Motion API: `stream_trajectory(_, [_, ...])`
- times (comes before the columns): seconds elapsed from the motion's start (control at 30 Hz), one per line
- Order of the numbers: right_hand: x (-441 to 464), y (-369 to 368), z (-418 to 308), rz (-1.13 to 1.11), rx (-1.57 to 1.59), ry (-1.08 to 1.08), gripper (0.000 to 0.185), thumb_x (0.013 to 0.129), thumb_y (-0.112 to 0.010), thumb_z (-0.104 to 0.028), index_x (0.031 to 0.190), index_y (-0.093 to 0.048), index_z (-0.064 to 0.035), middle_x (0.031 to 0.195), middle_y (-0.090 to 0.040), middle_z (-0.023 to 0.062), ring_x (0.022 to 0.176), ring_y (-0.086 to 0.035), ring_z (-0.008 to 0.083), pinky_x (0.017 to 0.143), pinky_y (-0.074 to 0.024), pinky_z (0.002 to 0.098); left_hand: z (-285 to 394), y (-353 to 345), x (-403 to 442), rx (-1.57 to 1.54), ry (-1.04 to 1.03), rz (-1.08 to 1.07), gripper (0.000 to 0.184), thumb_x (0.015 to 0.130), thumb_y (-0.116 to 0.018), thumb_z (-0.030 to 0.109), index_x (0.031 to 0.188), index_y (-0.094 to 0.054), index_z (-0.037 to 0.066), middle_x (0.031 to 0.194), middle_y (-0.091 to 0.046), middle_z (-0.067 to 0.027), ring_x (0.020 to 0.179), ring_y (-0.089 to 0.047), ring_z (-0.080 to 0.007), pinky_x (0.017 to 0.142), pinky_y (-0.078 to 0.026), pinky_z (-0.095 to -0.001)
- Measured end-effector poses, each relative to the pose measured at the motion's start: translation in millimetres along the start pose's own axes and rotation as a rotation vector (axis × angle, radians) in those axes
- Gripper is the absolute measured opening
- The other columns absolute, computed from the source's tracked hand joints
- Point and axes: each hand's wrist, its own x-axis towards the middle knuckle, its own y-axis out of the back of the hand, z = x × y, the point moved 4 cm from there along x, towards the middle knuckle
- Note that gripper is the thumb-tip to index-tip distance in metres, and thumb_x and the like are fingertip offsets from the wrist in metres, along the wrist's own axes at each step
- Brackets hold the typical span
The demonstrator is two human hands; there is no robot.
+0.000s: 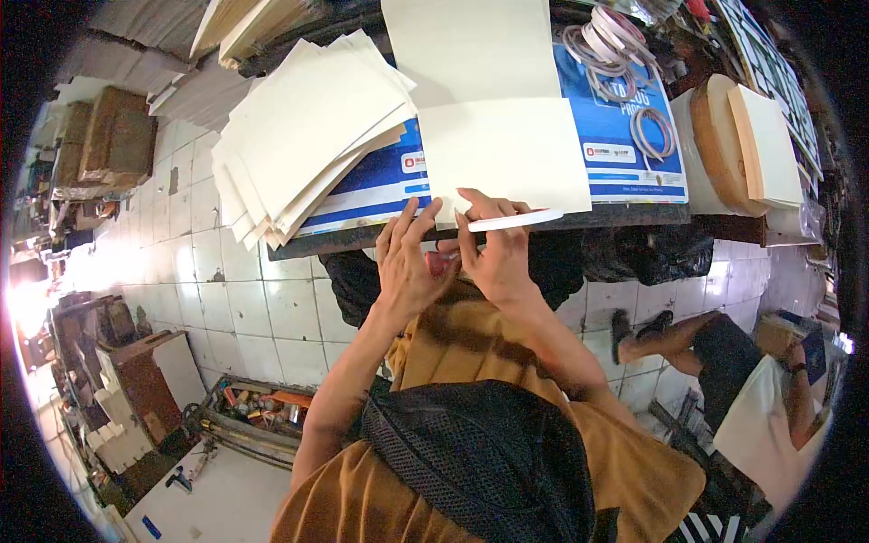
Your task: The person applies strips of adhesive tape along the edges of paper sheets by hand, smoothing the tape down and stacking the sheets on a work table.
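Note:
My right hand is closed on a thin white roll of tape, seen nearly edge-on at the near edge of a cream paper sheet. My left hand is beside it with fingers stretched toward the sheet's lower left corner. Between the two hands shows a small reddish thing, partly hidden, whose kind I cannot make out. The sheet lies on a blue printed board, and a fold or second sheet extends behind it.
A fanned stack of cream sheets lies to the left. Several tape rolls lie at the back right, with another roll nearer. A stack of cream blocks stands far right. Another person sits low at the right.

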Motion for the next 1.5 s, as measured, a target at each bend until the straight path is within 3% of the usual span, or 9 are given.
stream_trajectory(0.3, [1.8,1.1,1.1,-0.018,-0.034,0.017,0.043,0.084,-0.07,-0.007,0.126,-0.06,-0.0099,0.089,-0.068,0.0063,0.085,-0.063,0.0247,0.086,-0.0399,0.0434,-2.7,-2.0,-1.0,0.022,-0.009,-0.004,0.084,0.072,-0.087,0.023,0.136,-0.035,0.007,0.148,-0.051,-0.0053,0.137,-0.048,-0.0297,0.11,-0.033,-0.0468])
stream_trajectory(0.53, [2.2,1.0,1.9,-0.03,-0.037,-0.002,0.039,0.085,-0.071,-0.009,0.123,-0.062,-0.0093,0.091,-0.068,0.0074,0.088,-0.063,0.026,0.089,-0.0409,0.0445,-0.8,2.0,3.0,0.093,-0.004,-0.056,0.058,0.073,-0.085,0.022,0.12,-0.053,0.011,0.143,-0.057,-0.0061,0.138,-0.047,-0.0299,0.109,-0.034,-0.0449])
stream_trajectory(0.67, [9.0,37.5,-3.3,0.114,-0.036,-0.013,0.037,0.083,-0.077,-0.015,0.116,-0.066,-0.0069,0.097,-0.07,0.0105,0.095,-0.065,0.029,0.091,-0.0457,0.0419,1.9,2.2,4.8,0.085,-0.005,-0.012,0.042,0.073,-0.083,0.02,0.107,-0.059,0.012,0.141,-0.06,-0.0064,0.137,-0.049,-0.0304,0.109,-0.034,-0.044])
stream_trajectory(0.77, [2.3,80.8,31.4,0.275,0.458,-0.468,0.033,0.088,-0.071,-0.002,0.121,-0.063,-0.0009,0.108,-0.072,0.0108,0.098,-0.066,0.0182,0.09,-0.0516,0.0333,2.9,3.2,5.8,0.095,0.001,0.018,0.036,0.076,-0.082,0.022,0.104,-0.062,0.011,0.138,-0.062,-0.0066,0.135,-0.052,-0.03,0.108,-0.034,-0.0426])
stream_trajectory(0.8, [0.8,99.6,43.2,0.355,0.459,-0.462,0.031,0.09,-0.069,0.0,0.121,-0.063,-0.0001,0.106,-0.072,0.0103,0.098,-0.066,0.017,0.089,-0.0521,0.0331,3.8,2.7,6.7,0.087,0.0,0.024,0.035,0.076,-0.081,0.021,0.103,-0.062,0.01,0.137,-0.063,-0.0069,0.134,-0.052,-0.0302,0.108,-0.035,-0.0425])
stream_trajectory(0.93, [-5.0,133.8,82.4,0.329,-0.096,-0.21,0.03,0.091,-0.072,-0.008,0.119,-0.064,-0.0012,0.102,-0.072,0.0112,0.095,-0.067,0.0215,0.087,-0.0525,0.0362,3.5,1.7,5.6,0.083,-0.01,0.029,0.033,0.077,-0.08,0.019,0.102,-0.061,0.011,0.137,-0.063,-0.0075,0.134,-0.053,-0.0305,0.106,-0.035,-0.0418])
stream_trajectory(1.0, [-10.0,127.8,92.2,0.289,-0.255,-0.183,0.026,0.091,-0.072,-0.012,0.114,-0.067,-0.0028,0.098,-0.072,0.0126,0.094,-0.067,0.0302,0.089,-0.0485,0.0432,3.1,2.2,6.2,0.09,-0.008,0.02,0.033,0.077,-0.08,0.018,0.102,-0.06,0.011,0.137,-0.064,-0.0076,0.134,-0.053,-0.0306,0.106,-0.036,-0.0416])
stream_trajectory(1.07, [-8.2,128.0,86.3,0.249,-0.363,-0.112,0.024,0.091,-0.072,-0.012,0.114,-0.068,-0.0044,0.098,-0.073,0.0112,0.095,-0.066,0.0311,0.09,-0.0464,0.0432,3.4,1.9,6.4,0.089,-0.002,0.007,0.034,0.077,-0.08,0.017,0.103,-0.059,0.011,0.137,-0.063,-0.0075,0.135,-0.052,-0.0309,0.107,-0.035,-0.0424])
stream_trajectory(1.5, [-7.6,116.9,92.1,0.207,-0.532,-0.044,0.022,0.091,-0.068,-0.016,0.112,-0.068,-0.0088,0.091,-0.067,0.0092,0.089,-0.063,0.0317,0.085,-0.042,0.0466,2.4,2.4,4.3,0.081,0.019,-0.038,0.037,0.08,-0.08,0.018,0.108,-0.057,0.011,0.144,-0.057,-0.0089,0.14,-0.045,-0.0362,0.11,-0.033,-0.0475])
